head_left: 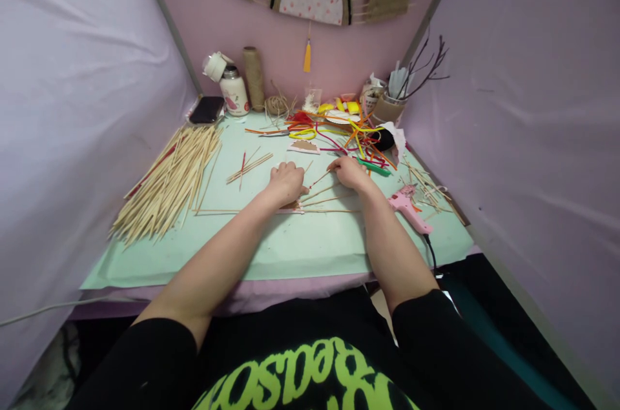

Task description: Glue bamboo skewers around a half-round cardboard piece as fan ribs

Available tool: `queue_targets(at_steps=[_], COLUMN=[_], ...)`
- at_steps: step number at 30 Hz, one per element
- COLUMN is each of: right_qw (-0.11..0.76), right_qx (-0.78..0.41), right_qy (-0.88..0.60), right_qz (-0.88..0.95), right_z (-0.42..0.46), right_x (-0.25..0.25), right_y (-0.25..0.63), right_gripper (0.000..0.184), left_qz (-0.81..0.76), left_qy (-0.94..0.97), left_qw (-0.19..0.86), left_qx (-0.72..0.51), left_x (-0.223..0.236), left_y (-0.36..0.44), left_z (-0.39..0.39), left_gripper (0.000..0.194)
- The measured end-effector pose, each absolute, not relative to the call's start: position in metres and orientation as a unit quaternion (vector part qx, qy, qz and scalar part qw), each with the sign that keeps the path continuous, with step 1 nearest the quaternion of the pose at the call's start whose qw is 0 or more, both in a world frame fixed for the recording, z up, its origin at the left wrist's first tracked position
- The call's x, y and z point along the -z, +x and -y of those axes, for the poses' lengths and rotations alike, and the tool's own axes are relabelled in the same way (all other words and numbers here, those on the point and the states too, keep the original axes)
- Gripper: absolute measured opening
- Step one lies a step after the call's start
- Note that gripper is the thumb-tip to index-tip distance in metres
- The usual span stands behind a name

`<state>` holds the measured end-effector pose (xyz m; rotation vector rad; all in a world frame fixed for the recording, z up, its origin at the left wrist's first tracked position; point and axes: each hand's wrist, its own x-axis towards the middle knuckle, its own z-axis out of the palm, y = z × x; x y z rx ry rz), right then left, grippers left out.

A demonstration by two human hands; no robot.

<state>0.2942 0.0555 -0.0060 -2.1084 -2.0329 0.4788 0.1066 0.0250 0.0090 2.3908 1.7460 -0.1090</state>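
Observation:
My right hand (347, 172) pinches the far end of a thin wooden stick (320, 179), which slants down toward my left hand and has a reddish spot near its lower end. My left hand (287, 183) is curled over a small brown cardboard piece (292, 206) and holds it down on the table. Most of that piece is hidden under the hand and wrist. Several sticks fan out from it to the right, and a long stick (217, 211) lies along its lower edge, reaching out to both sides.
A big heap of wooden sticks (167, 184) lies left. Crossed sticks (249, 168) lie nearer the middle. Behind are scissors (303, 134), coloured pipe cleaners (334, 132), a bottle (234, 91), a phone (207, 110) and a twine roll (253, 79). A corded pink glue gun (411, 211) lies right.

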Motion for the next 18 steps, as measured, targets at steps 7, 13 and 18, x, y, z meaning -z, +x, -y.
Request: queue_targets(at_steps=[7, 13, 18], right_qw=[0.091, 0.093, 0.094], right_qx=[-0.154, -0.151, -0.151], right_qy=[-0.704, -0.698, -0.699], right_qz=[0.687, 0.694, 0.692], right_z=[-0.0561, -0.0558, -0.0552], right_x=[0.0088, 0.0094, 0.0091], right_y=[0.2946, 0.2966, 0.2980], right_gripper=[0.038, 0.037, 0.037], left_qz=[-0.585, -0.589, -0.593], left_qy=[0.805, 0.801, 0.797], left_qw=[0.089, 0.096, 0.109], left_qx=[0.035, 0.039, 0.030], left_x=[-0.0094, -0.0114, -0.0123], left_y=[0.1061, 0.1063, 0.1044], left_z=[-0.0243, -0.0247, -0.0239], left_gripper=[0.030, 0.029, 0.028])
